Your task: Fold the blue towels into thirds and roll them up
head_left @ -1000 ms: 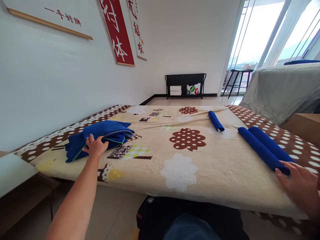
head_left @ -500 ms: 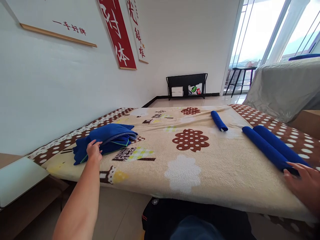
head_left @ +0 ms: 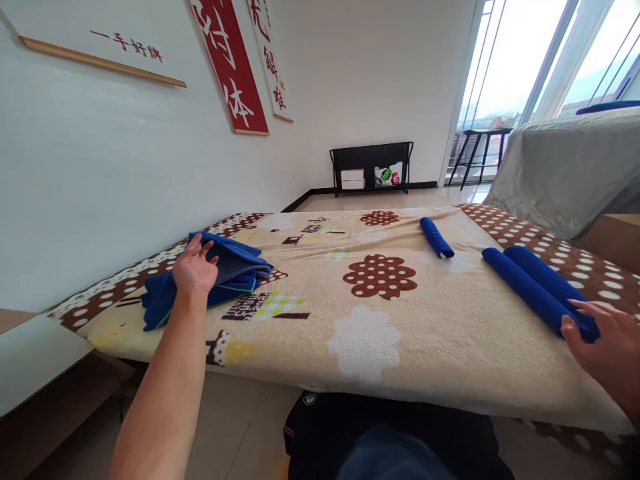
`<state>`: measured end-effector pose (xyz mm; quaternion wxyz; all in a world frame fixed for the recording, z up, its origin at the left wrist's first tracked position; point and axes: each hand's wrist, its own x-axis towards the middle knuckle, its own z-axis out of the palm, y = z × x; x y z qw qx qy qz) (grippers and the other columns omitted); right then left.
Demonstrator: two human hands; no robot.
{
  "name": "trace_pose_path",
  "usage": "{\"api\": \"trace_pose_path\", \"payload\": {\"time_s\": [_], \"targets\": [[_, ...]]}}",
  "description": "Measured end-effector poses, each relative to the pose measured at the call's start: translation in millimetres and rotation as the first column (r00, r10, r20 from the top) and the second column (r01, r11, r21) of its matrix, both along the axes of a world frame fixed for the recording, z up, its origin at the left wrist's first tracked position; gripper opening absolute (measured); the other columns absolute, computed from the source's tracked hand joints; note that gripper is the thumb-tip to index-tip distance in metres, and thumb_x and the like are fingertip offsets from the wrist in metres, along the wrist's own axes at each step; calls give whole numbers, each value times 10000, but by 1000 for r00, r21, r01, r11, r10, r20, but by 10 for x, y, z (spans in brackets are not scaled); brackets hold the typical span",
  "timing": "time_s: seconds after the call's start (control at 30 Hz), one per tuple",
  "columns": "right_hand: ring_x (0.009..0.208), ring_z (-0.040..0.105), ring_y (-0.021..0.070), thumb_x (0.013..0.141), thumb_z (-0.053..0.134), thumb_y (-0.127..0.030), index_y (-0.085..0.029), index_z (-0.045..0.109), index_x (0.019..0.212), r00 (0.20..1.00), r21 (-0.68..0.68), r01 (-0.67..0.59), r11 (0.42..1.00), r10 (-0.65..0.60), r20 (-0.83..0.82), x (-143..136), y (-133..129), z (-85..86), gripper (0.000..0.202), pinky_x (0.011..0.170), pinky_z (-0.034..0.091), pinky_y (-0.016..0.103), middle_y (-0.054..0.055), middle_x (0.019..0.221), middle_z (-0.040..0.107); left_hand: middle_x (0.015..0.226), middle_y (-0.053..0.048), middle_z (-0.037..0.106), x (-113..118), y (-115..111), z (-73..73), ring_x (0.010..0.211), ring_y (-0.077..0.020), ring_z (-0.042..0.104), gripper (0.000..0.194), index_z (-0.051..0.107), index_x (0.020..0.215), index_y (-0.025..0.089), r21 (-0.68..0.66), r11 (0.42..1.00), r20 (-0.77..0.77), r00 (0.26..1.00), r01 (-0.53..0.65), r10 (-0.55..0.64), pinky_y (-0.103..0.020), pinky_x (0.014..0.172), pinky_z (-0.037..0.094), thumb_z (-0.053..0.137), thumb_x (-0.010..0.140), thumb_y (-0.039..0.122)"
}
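On the left of the bed, my left hand (head_left: pixel 196 267) is at the pile of blue cloths (head_left: pixel 235 263), lifting the top layer's near-left edge; its fingers curl around the fabric. My right hand (head_left: pixel 603 340) rests at the near end of two blue rolls (head_left: pixel 530 287) lying side by side at the right, its fingers apart with the thumb on one roll. A shorter blue roll (head_left: pixel 437 237) lies by itself farther back. All lie on a cream blanket (head_left: pixel 310 347) with brown flower prints.
A white wall is on the left. Behind the bed stand a black rack (head_left: pixel 373 167) and a black stool (head_left: pixel 483 150). A grey-covered piece of furniture (head_left: pixel 575 167) is at the right, a pale-topped cabinet (head_left: pixel 40 360) at the near left.
My left hand has moved up and slightly right, raising the top cloth's edge so its darker underside shows. My right hand has shifted slightly up along the rolls.
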<state>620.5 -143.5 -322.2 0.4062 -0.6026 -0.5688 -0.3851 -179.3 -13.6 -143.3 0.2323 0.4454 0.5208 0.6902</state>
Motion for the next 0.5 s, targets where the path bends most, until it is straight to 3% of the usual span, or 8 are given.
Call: {"api": "trace_pose_path", "payload": {"time_s": [0.1, 0.23, 0.33, 0.4, 0.47, 0.5], "targets": [[961, 654, 289, 789, 663, -358, -190, 622, 1128, 989, 11, -122, 992, 121, 89, -291, 123, 160, 381, 903, 450, 389, 153, 1020, 701, 1451, -1, 467, 409, 167, 136, 1201, -180, 486, 487, 518, 1294, 231, 105, 985, 12, 990, 139, -141, -287, 803, 387, 440, 837, 380], [990, 640, 250, 835, 636, -267, -223, 604, 1143, 936, -80, -350, 933, 351, 3, -1084, 93, 469, 313, 943, 430, 383, 122, 1077, 678, 1402, -33, 544, 1160, 196, 221, 1206, -216, 521, 439, 629, 1222, 253, 182, 903, 41, 914, 390, -403, -303, 774, 410, 512, 803, 313], [950, 643, 220, 866, 594, -231, -245, 607, 1106, 814, -184, -578, 795, 579, -57, -1609, 28, 689, 241, 902, 448, 378, 80, 1046, 673, 1400, -56, 551, 1778, -74, 190, 1206, -250, 534, 424, 646, 1228, 249, 179, 720, 5, 731, 671, -683, -305, 777, 436, 530, 824, 299], [946, 639, 203, 900, 547, -229, -250, 587, 1151, 732, -306, -670, 676, 670, -121, -1845, 2, 797, 254, 880, 461, 365, 64, 1045, 671, 1309, -97, 616, 2151, -387, 114, 1152, -269, 573, 412, 656, 1231, 218, 75, 557, -113, 562, 827, -819, -325, 804, 451, 536, 850, 319], [968, 636, 191, 936, 489, -234, -258, 540, 1259, 691, -482, -683, 549, 700, -180, -2004, -2, 847, 328, 883, 468, 358, 61, 1078, 672, 1216, -105, 667, 2452, -746, 5, 1094, -267, 604, 428, 644, 1262, 210, -165, 348, -284, 293, 923, -913, -340, 852, 456, 584, 857, 333], [982, 636, 189, 948, 460, -236, -265, 515, 1307, 682, -568, -665, 486, 704, -196, -2060, 3, 847, 364, 891, 470, 362, 61, 1105, 672, 1183, -103, 680, 2567, -918, -54, 1090, -264, 606, 447, 627, 1288, 215, -305, 264, -359, 146, 915, -922, -342, 872, 458, 615, 856, 331]]}}
